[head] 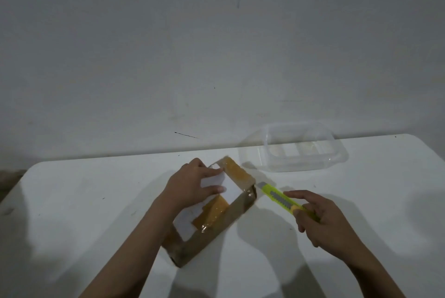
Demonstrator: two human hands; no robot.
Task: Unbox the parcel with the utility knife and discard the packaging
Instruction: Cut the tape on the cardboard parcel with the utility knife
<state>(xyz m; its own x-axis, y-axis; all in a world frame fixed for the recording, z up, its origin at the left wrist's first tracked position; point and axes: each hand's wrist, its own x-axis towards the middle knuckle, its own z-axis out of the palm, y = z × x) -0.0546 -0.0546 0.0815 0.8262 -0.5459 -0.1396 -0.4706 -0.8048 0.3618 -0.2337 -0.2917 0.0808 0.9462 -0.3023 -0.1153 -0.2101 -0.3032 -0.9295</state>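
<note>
Parcel, a flat rectangular cardboard box with brown sides, is lying slantwise on the white surface near the middle, one short end pointing toward the far right. Its top is showing white paper panels crossed by glossy, crinkled yellow-orange tape along the far end and another patch of the same shiny tape near the middle. Left hand is resting on the box's far part, fingers laid out fairly straight across the white panel and pressing it down, the thumb lying just beneath them. Right hand is gripping the knife to the right of the box, thumb and curled fingers wrapped round the rear of its slim yellow-green plastic handle, the forefinger stretched along the grey ridged slider. A short grey tip at the knife's front is sitting just beside the box's right corner; whether it is touching is unclear. Behind, near the surface's far edge, a clear plastic tub with rounded corners is standing apart from the box.
</note>
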